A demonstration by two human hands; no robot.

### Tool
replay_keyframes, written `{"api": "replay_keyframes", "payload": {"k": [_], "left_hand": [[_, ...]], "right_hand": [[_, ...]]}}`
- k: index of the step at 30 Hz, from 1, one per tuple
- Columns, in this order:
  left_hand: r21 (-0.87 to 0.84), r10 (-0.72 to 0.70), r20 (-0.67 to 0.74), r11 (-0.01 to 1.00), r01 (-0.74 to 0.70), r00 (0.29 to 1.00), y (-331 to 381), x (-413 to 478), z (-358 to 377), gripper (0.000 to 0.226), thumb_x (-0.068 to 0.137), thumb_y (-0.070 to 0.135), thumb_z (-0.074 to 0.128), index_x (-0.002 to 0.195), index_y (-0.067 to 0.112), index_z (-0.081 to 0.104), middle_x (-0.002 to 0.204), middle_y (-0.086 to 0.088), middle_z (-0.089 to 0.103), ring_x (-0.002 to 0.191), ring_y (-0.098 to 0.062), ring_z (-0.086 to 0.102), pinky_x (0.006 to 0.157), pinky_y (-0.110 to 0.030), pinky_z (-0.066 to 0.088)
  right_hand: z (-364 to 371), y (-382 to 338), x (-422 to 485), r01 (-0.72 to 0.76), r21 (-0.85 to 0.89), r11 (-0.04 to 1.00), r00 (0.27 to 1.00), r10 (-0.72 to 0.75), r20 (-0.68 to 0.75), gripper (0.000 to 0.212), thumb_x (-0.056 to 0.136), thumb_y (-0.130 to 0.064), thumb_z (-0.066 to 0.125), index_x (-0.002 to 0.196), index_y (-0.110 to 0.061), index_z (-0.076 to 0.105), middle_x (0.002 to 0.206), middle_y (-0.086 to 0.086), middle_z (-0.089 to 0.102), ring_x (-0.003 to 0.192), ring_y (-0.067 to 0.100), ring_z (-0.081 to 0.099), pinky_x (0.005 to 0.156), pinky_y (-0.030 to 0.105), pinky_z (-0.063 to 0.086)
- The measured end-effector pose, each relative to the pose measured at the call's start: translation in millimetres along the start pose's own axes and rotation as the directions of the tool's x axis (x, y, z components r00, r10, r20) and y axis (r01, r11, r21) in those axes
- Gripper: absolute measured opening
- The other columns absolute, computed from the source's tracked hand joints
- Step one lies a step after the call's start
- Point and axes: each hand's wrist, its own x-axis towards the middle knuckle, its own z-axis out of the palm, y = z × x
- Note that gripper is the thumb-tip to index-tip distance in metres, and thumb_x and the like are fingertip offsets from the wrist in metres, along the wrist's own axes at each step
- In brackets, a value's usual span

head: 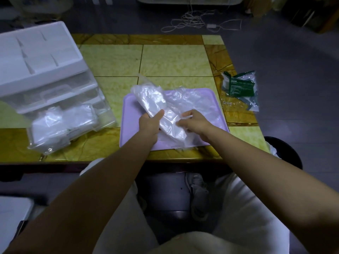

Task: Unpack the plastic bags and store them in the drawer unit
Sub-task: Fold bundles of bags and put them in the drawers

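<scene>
A stack of clear plastic bags [152, 99] is lifted at a slant over the lilac tray [129, 129]. My left hand [149, 124] grips the stack's near end, thumb on top. My right hand [194, 121] pinches the loose clear wrapper [194, 103] that lies spread on the tray beside the stack. At the left stands the white drawer unit [36, 57], its clear lower drawer [102, 109] pulled out and holding folded plastic bags [60, 123].
An empty clear package with a green label [240, 87] lies at the table's right edge. A black bin [291, 156] stands right of the table. White cables [190, 22] lie on the floor beyond. My legs and a shoe [198, 193] are under the near edge.
</scene>
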Motion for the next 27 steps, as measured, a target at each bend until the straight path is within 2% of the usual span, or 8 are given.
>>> {"api": "replay_keyframes", "payload": {"k": [3, 6, 8, 10, 13, 18, 23, 27], "left_hand": [[0.118, 0.145, -0.060, 0.983, -0.138, 0.988, 9, -5, -8, 0.034, 0.085, 0.021, 0.070, 0.113, 0.003, 0.063, 0.104, -0.012, 0.068, 0.093, -0.026, 0.065, 0.081, -0.034, 0.053], [0.156, 0.223, -0.042, 0.964, -0.214, 0.974, 16, -13, -14, 0.031, 0.085, 0.020, 0.069, 0.111, 0.003, 0.064, 0.102, -0.011, 0.069, 0.090, -0.024, 0.065, 0.078, -0.032, 0.052], [0.131, 0.210, 0.011, 0.969, -0.210, 0.978, 18, -20, -15, 0.029, 0.085, 0.017, 0.069, 0.110, 0.004, 0.065, 0.102, -0.012, 0.069, 0.089, -0.025, 0.066, 0.078, -0.032, 0.053], [0.125, 0.161, 0.080, 0.978, -0.170, 0.984, 19, -26, -16, 0.029, 0.085, 0.018, 0.069, 0.111, 0.006, 0.065, 0.102, -0.010, 0.069, 0.087, -0.024, 0.066, 0.070, -0.029, 0.052], [0.116, 0.076, 0.150, 0.989, -0.094, 0.986, 20, -35, -22, 0.027, 0.087, 0.018, 0.067, 0.112, 0.009, 0.065, 0.094, -0.006, 0.070, 0.077, -0.020, 0.065, 0.060, -0.026, 0.048], [0.009, -0.070, 0.297, 0.997, 0.071, 0.952, 23, -51, -31, 0.030, 0.090, 0.010, 0.061, 0.119, 0.000, 0.059, 0.091, -0.008, 0.068, 0.077, -0.018, 0.068, 0.066, -0.029, 0.059], [0.010, -0.087, 0.253, 0.996, 0.087, 0.963, 23, -61, -33, 0.038, 0.089, 0.009, 0.063, 0.124, -0.003, 0.054, 0.101, -0.013, 0.068, 0.088, -0.024, 0.068, 0.076, -0.038, 0.059], [0.088, -0.020, 0.183, 0.996, 0.004, 0.983, 25, -66, -31, 0.030, 0.090, 0.011, 0.061, 0.119, 0.003, 0.057, 0.102, -0.012, 0.067, 0.081, -0.021, 0.066, 0.061, -0.028, 0.056]], "right_hand": [[-7, -6, -9, 0.056, -0.027, 0.998, 0.997, -0.057, -0.056, 0.047, 0.079, -0.019, 0.074, 0.118, -0.014, 0.047, 0.080, 0.001, 0.056, 0.063, 0.013, 0.051, 0.059, 0.025, 0.041], [-4, -15, -26, -0.042, -0.003, 0.999, 0.979, 0.042, 0.199, 0.060, 0.085, -0.011, 0.067, 0.135, -0.008, 0.033, 0.075, 0.010, 0.068, 0.046, 0.011, 0.051, 0.048, 0.023, 0.039], [2, -16, -37, -0.100, -0.015, 0.995, 0.938, 0.099, 0.332, 0.068, 0.088, -0.009, 0.063, 0.142, -0.013, 0.023, 0.084, 0.015, 0.071, 0.053, 0.014, 0.061, 0.050, 0.023, 0.048], [10, -14, -42, -0.151, 0.063, 0.987, 0.914, 0.115, 0.390, 0.055, 0.090, -0.009, 0.062, 0.133, -0.018, 0.029, 0.095, 0.019, 0.070, 0.069, 0.019, 0.067, 0.066, 0.030, 0.059], [16, -13, -48, -0.175, 0.204, 0.963, 0.909, 0.078, 0.410, 0.028, 0.089, -0.013, 0.065, 0.112, -0.009, 0.049, 0.108, 0.019, 0.065, 0.088, 0.023, 0.066, 0.083, 0.038, 0.057], [21, -11, -50, -0.173, 0.363, 0.916, 0.931, 0.032, 0.363, 0.038, 0.082, -0.030, 0.072, 0.111, -0.008, 0.063, 0.098, 0.009, 0.069, 0.093, 0.019, 0.068, 0.079, 0.033, 0.060], [27, -10, -52, -0.138, 0.478, 0.867, 0.977, 0.041, 0.208, 0.031, 0.082, -0.018, 0.073, 0.105, 0.000, 0.064, 0.081, 0.010, 0.071, 0.069, 0.019, 0.070, 0.062, 0.029, 0.060], [33, -8, -55, -0.110, 0.464, 0.879, 0.992, 0.072, 0.100, 0.023, 0.081, -0.010, 0.073, 0.098, 0.000, 0.062, 0.075, 0.011, 0.064, 0.063, 0.021, 0.061, 0.058, 0.030, 0.052]]}}
